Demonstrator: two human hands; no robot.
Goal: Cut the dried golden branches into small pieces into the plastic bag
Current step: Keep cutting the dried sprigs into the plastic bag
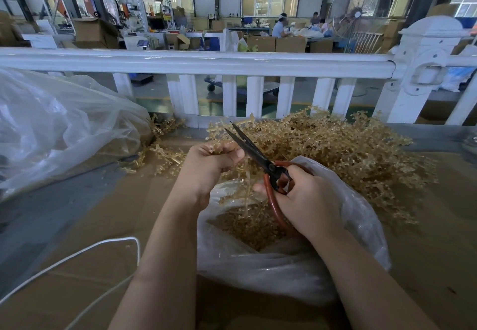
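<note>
My left hand (207, 168) grips a thin golden branch (246, 187) whose stem hangs down into the open clear plastic bag (271, 273). Cut golden pieces (247, 226) fill the bottom of that bag. My right hand (307, 200) holds black-bladed scissors with red handles (255, 153), blades slightly apart and pointing up-left just beside my left fingers. A large heap of uncut golden branches (340, 149) lies behind the bag on the cardboard-covered table.
A big crumpled clear bag (56, 128) lies at the left with a few loose branches (165, 156) near it. A white cord (85, 255) curls across the cardboard (103, 226) at lower left. A white railing (206, 64) runs along the table's far edge.
</note>
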